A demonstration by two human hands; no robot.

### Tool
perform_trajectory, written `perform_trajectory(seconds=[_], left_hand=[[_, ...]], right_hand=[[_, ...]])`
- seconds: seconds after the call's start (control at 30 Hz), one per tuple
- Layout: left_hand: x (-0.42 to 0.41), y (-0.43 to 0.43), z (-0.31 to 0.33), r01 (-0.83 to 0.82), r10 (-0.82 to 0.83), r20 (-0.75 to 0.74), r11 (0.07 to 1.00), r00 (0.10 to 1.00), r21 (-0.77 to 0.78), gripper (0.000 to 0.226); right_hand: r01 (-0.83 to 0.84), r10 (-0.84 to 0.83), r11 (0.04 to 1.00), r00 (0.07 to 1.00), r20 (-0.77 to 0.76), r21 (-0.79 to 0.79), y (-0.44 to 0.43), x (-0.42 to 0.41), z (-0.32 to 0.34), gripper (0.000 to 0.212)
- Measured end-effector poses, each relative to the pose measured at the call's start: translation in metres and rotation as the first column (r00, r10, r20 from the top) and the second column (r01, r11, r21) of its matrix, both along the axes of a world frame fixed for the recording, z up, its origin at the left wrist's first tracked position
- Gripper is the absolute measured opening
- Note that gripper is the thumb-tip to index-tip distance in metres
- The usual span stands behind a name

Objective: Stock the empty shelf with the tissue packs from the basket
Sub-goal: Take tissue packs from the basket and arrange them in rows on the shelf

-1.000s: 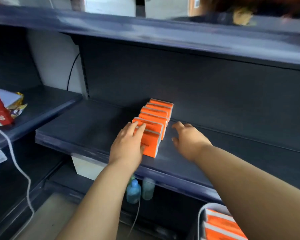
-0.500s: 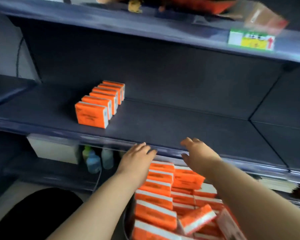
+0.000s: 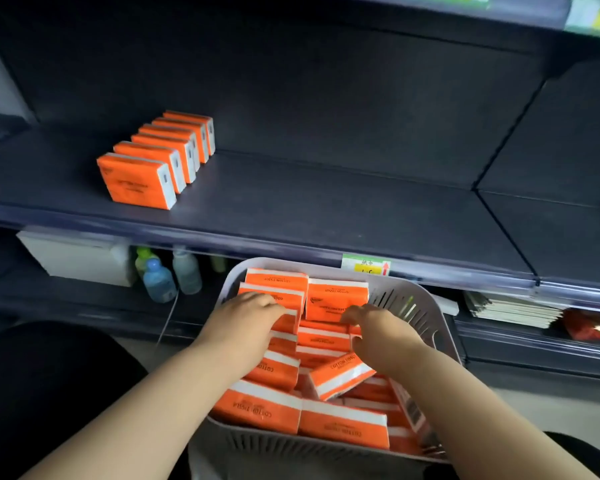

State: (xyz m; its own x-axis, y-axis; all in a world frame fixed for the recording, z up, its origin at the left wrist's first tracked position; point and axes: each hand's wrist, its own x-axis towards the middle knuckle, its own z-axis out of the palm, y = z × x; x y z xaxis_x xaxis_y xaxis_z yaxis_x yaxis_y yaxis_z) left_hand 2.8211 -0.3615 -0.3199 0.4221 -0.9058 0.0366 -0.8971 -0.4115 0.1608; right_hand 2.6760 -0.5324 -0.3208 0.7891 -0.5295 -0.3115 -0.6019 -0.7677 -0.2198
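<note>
Left hand [image 3: 243, 320] and right hand [image 3: 378, 332] dig into the slotted plastic basket [image 3: 404, 306], fingers [image 3: 274, 306] clutching glossy orange tissue packs [image 3: 336, 296]; beyond the fingers, the flat dark shelf [image 3: 326, 209] offers room.

Both hands are lying inside the grey basket [image 3: 413, 306], on the orange tissue packs [image 3: 340, 424] that are filling it. The left hand [image 3: 246, 317] is covering packs at the basket's far left, and the right hand [image 3: 378, 327] is touching an upright pack at its far middle. Whether either is gripping is unclear. Beyond the basket, the shelf [image 3: 326, 209] is carrying a row of packs [image 3: 153, 161], up and to the basket's left. A yellow price tag [image 3: 366, 268] is showing just past the basket's far rim.
</note>
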Motion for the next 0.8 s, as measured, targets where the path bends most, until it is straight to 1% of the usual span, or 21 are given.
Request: perform_trajectory(seconds=[0.07, 0.13, 0.23, 0.37, 0.5, 0.57, 0.63, 0.7, 0.73, 0.8], left_hand=[[-0.007, -0.004, -0.001, 0.014, -0.014, -0.028, 1.0, 1.0, -0.002, 0.041], [-0.015, -0.011, -0.003, 0.035, -0.035, -0.054, 0.999, 0.998, 0.007, 0.041], [-0.029, -0.026, -0.008, 0.064, -0.061, -0.1, 0.998, 0.993, 0.02, 0.042], [-0.049, -0.045, -0.009, 0.107, -0.102, -0.126, 0.994, 0.987, 0.035, 0.035], [-0.065, -0.055, -0.014, 0.105, -0.08, -0.159, 0.983, 0.984, 0.15, 0.032], [-0.071, -0.056, -0.019, 0.093, -0.059, -0.158, 0.971, 0.986, 0.22, 0.03], [-0.076, -0.056, -0.022, 0.069, -0.032, -0.145, 0.963, 0.989, 0.261, 0.03], [-0.079, -0.058, -0.024, 0.054, -0.019, -0.131, 0.963, 0.991, 0.265, 0.029], [-0.08, -0.058, -0.024, 0.051, -0.017, -0.133, 0.965, 0.991, 0.256, 0.028], [-0.083, -0.058, -0.024, 0.041, -0.003, -0.179, 0.977, 0.984, 0.21, 0.023]], right_hand=[[0.004, -0.001, 0.999, 0.997, -0.081, 0.035, -0.004, -0.005, -0.005, 0.057], [-0.005, 0.011, 0.999, 0.993, -0.113, 0.054, -0.007, -0.01, -0.01, 0.061], [-0.038, 0.048, 0.996, 0.99, -0.136, 0.075, -0.014, -0.018, -0.017, 0.061], [-0.041, 0.057, 0.993, 0.986, -0.154, 0.109, -0.019, -0.027, -0.022, 0.055], [-0.025, 0.05, 0.989, 0.984, -0.168, 0.149, -0.022, -0.031, -0.024, 0.056], [-0.011, 0.032, 0.99, 0.989, -0.148, 0.138, -0.023, -0.031, -0.025, 0.057], [0.052, -0.04, 0.99, 0.995, -0.089, 0.134, -0.02, -0.028, -0.024, 0.049], [0.111, -0.111, 0.979, 0.994, -0.009, 0.171, -0.018, -0.026, -0.024, 0.035], [0.136, -0.14, 0.974, 0.99, 0.013, 0.181, -0.015, -0.025, -0.023, 0.032], [0.173, -0.177, 0.96, 0.984, 0.001, 0.219, -0.01, -0.022, -0.023, 0.035]])
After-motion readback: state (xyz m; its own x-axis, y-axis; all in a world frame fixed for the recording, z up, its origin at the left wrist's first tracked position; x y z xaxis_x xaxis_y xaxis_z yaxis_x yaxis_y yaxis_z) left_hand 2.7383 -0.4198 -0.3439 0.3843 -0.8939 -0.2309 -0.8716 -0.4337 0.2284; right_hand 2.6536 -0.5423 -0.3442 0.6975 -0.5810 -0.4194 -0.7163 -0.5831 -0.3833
